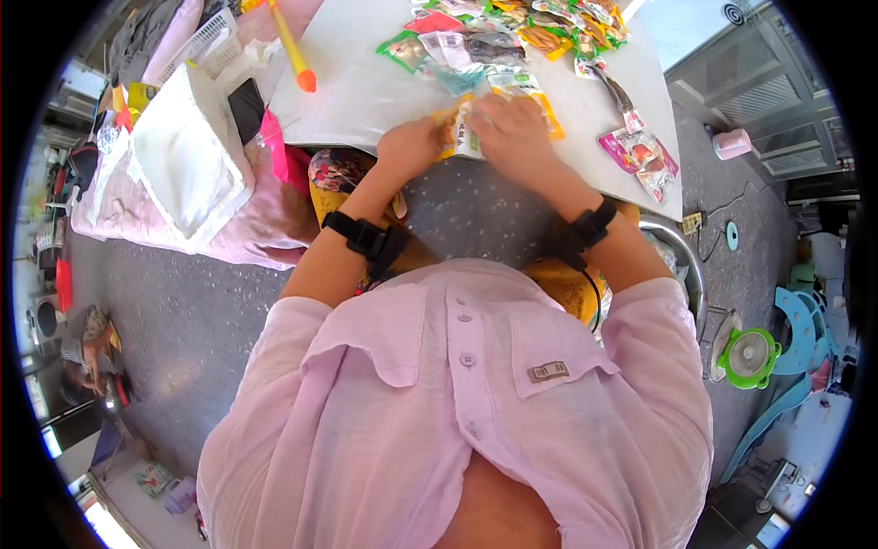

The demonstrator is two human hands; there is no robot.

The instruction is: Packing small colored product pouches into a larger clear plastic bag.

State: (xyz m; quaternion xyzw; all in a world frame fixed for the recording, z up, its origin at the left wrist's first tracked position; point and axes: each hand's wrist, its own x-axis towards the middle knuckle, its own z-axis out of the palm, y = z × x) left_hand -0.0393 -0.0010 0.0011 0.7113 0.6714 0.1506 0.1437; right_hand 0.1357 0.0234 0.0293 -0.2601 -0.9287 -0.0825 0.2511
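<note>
On the near edge of the white table point(338, 64) lies a yellow and white plastic packet point(460, 135). My left hand point(412, 142) grips its left side with bent fingers. My right hand point(512, 133), slightly blurred, is closed over the right part of the packet, hiding some of it. Another yellow and white packet point(521, 84) lies just beyond my hands. A heap of colourful sealed packets point(540, 32) sits at the far side, and a pink and purple packet point(626, 151) lies to the right of my hands.
At the left are a white foam box point(183, 160), a dark phone point(247, 110), pink cloth point(105, 215) and a yellow inflator-like tube point(293, 50). A green fan point(748, 357) and blue chairs point(796, 320) stand right. Another person point(91, 352) is low at far left.
</note>
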